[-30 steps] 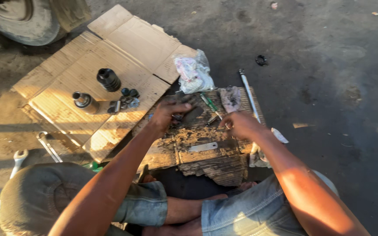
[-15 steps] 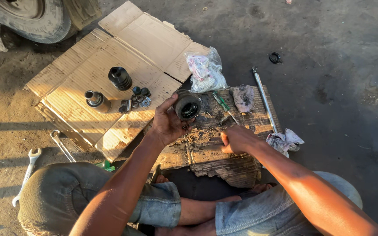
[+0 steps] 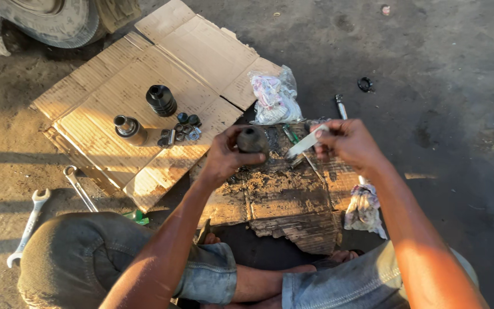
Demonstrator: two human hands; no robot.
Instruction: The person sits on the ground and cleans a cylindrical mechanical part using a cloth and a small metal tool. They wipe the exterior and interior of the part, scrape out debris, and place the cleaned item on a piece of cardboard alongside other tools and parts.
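Now that both hands have lifted off the greasy cardboard (image 3: 284, 197), the left hand (image 3: 224, 157) grips a dark joint housing (image 3: 253, 139), the right hand (image 3: 350, 143) pinching a flat pale tool (image 3: 304, 144) beside it

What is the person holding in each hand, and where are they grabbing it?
The left hand grips a dark round metal part around its side. The right hand pinches a thin pale strip by its upper end.
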